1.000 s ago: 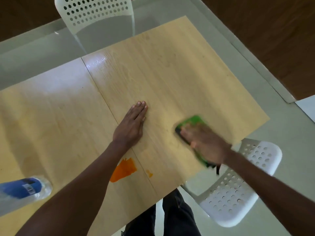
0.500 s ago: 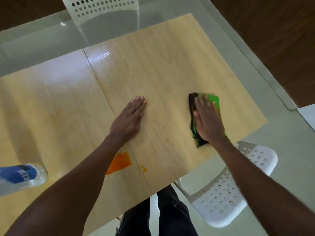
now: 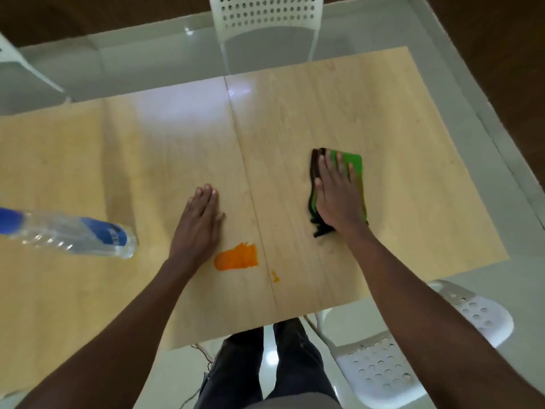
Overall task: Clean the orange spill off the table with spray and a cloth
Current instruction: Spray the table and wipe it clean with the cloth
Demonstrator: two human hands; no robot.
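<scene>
An orange spill is smeared on the light wooden table near its front edge, with a small orange spot to its right. My left hand lies flat on the table, palm down, just above and left of the spill, holding nothing. My right hand presses flat on a folded green and dark cloth to the right of the table's seam. A clear spray bottle with a blue label lies on its side at the left.
A white perforated chair stands at the table's far side. Another white chair is at the near right, and a third chair's leg shows at far left. My dark-trousered legs stand at the front edge, on pale glossy floor.
My right hand has swept the cloth away from the front edge to mid-table and turned it lengthwise. The view has shifted, so the bottle and spill show more fully. My left hand stays flat.
</scene>
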